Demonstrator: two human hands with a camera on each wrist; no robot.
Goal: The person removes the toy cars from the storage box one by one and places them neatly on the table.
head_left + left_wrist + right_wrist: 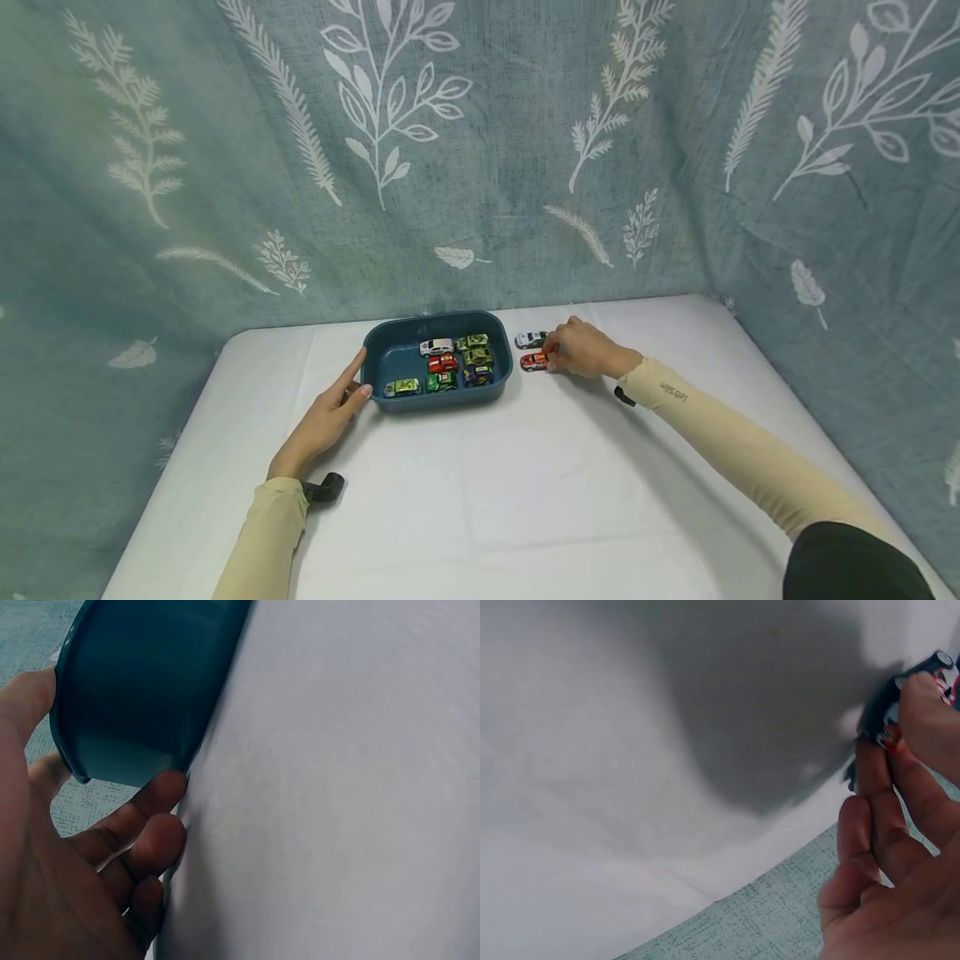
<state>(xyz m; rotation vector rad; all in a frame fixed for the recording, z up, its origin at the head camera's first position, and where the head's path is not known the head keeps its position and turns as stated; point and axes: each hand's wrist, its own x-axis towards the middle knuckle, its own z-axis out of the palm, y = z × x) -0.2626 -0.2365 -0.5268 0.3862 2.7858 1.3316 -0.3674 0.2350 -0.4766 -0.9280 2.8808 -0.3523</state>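
A dark teal tray [420, 406] stands near the table's back edge with several small toy cars inside, among them a white car [437, 347], a red car [442, 363] and a yellow-green car [402, 387]. My left hand [330, 421] rests against the tray's left end, thumb and fingers spread along its rim and outer wall [142, 697]. To the right of the tray, my right hand [585, 348] pinches a red-orange toy car [533, 362] between thumb and fingers, low over the table. Just behind it sits a white and green toy car [530, 339], partly covered by the hand.
A white cloth covers the table [480, 500]. Behind it hangs a green-grey curtain [510, 150] with white leaf prints, close to the tray's back side. The cars inside gather at the tray's middle and right, with bare tray floor at the upper left.
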